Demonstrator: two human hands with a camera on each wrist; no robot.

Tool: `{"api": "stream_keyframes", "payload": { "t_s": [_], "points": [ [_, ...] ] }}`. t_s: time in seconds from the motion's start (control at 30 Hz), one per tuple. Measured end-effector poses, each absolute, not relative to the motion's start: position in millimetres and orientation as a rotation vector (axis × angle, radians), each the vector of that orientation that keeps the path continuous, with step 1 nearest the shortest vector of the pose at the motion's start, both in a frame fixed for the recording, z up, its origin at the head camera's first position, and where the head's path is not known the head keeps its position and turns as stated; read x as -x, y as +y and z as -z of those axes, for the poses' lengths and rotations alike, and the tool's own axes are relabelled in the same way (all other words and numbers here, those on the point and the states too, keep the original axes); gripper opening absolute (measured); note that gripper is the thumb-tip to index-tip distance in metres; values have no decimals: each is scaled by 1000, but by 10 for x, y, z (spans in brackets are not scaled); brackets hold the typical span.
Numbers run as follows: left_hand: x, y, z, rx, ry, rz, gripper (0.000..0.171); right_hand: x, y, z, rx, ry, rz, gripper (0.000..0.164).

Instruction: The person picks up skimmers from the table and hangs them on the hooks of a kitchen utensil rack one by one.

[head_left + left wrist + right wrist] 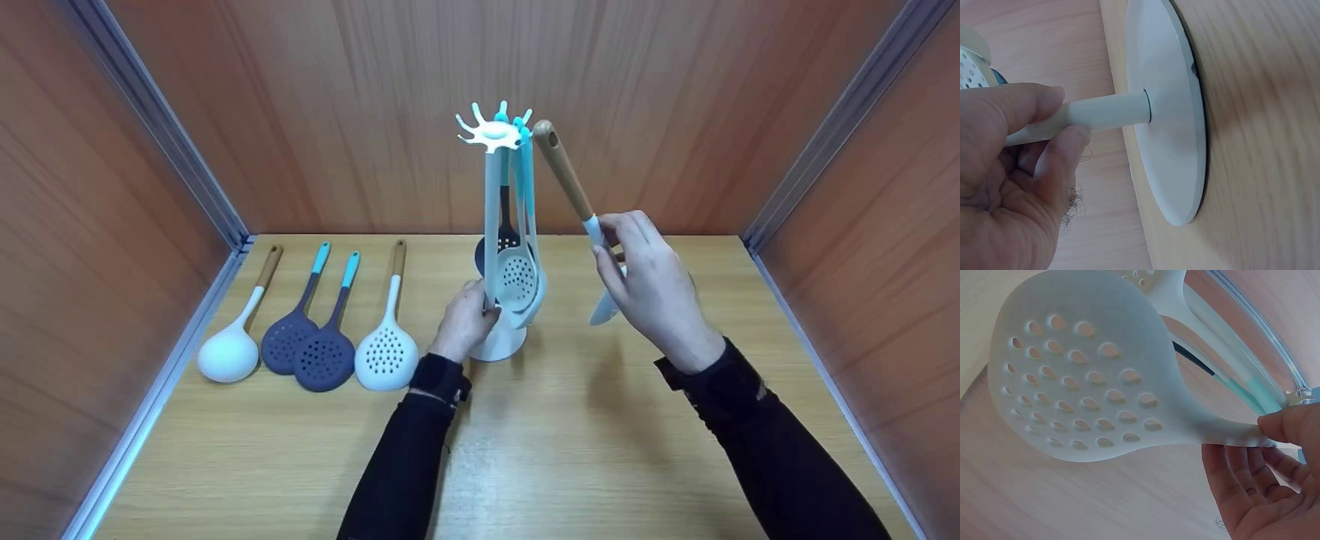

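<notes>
My left hand [463,322] grips the upright pole [1112,111] of a white utensil stand, low down near its round base [1168,152]. Several utensils hang from the stand's clawed top [493,133], among them a pale perforated skimmer [516,279] and a dark one [508,238] behind it. To the right of the stand, my right hand [652,281] pinches the neck of a white skimmer [1089,382] with a wooden handle [566,176]. This skimmer is raised above the table, its handle end up beside the stand's top and its perforated head pointing down.
On the table's left side lie a white ladle [229,354] with a wooden handle, two dark skimmers [283,341] with turquoise handles, partly overlapping, and a white skimmer [387,358] with a wooden handle. Wooden panels [360,112] with metal edging enclose the table at the back and sides.
</notes>
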State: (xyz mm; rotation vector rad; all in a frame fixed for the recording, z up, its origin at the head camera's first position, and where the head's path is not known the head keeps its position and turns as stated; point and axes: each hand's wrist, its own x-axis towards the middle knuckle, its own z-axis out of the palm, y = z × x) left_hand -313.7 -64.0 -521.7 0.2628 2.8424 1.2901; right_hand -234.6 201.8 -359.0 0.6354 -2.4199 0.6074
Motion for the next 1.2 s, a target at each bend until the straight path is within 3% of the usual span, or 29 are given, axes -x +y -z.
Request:
{"api": "stream_keyframes", "payload": {
  "t_s": [1.2],
  "points": [
    [3113,-645,5230,-272,2857,-1309,56,2376,1877,3681,-671,-2440,-633,33]
  ]
}}
